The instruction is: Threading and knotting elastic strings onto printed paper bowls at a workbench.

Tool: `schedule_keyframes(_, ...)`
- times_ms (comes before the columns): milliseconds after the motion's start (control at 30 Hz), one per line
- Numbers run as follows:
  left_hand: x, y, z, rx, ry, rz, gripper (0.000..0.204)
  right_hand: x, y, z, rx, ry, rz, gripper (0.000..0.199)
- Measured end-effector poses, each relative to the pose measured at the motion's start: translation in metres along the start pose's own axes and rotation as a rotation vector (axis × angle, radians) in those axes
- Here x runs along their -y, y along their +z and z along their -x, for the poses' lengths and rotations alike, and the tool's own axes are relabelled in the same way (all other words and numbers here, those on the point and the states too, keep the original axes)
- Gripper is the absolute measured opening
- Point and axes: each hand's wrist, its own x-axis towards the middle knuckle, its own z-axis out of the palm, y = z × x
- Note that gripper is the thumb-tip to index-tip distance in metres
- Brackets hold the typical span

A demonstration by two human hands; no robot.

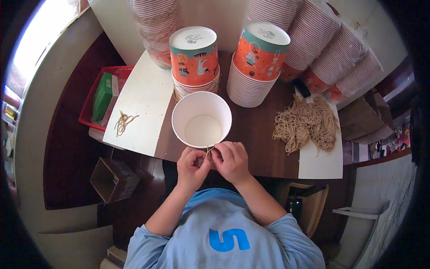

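A white paper bucket (201, 101) stands mouth up at the table's front edge, its inside bare. At its near rim, my left hand (191, 168) and my right hand (231, 161) are close together, fingertips pinching a thin tan string (208, 151). Both hands are closed on that string, which runs up to the bucket's rim. Part of the string is hidden behind my fingers. Just beyond stands a stack of upside-down orange and green printed paper buckets (195, 60). A second such stack (260, 60) is to its right.
A heap of tan strings (308, 123) lies at the table's right side, with a black object (302, 88) behind it. A few loose strings (123, 123) lie at the left. Wrapped bucket stacks (313, 36) line the back. A red crate (87, 105) and a cardboard box (114, 180) are at the left.
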Motion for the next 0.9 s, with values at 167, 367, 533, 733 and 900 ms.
schedule_keyframes(167, -0.002, -0.003, -0.001, 0.004, 0.020, -0.015, 0.009, -0.005, -0.002, -0.003, 0.024, -0.072, 0.027, 0.026)
schedule_keyframes(367, -0.001, -0.004, -0.003, 0.012, -0.003, -0.027, 0.009, -0.005, -0.005, 0.000, 0.001, -0.057, 0.024, 0.018)
schedule_keyframes(533, 0.007, 0.000, 0.000, 0.047, -0.119, 0.141, 0.007, 0.001, -0.001, 0.003, 0.083, 0.065, 0.000, 0.014)
schedule_keyframes(733, 0.013, -0.001, 0.004, 0.024, -0.156, 0.241, 0.009, 0.006, 0.003, 0.000, 0.302, 0.550, -0.534, 0.009)
schedule_keyframes(900, 0.013, -0.005, 0.006, 0.047, -0.241, 0.162, 0.009, 0.002, 0.000, 0.003, 0.407, 0.853, -0.926, 0.016)
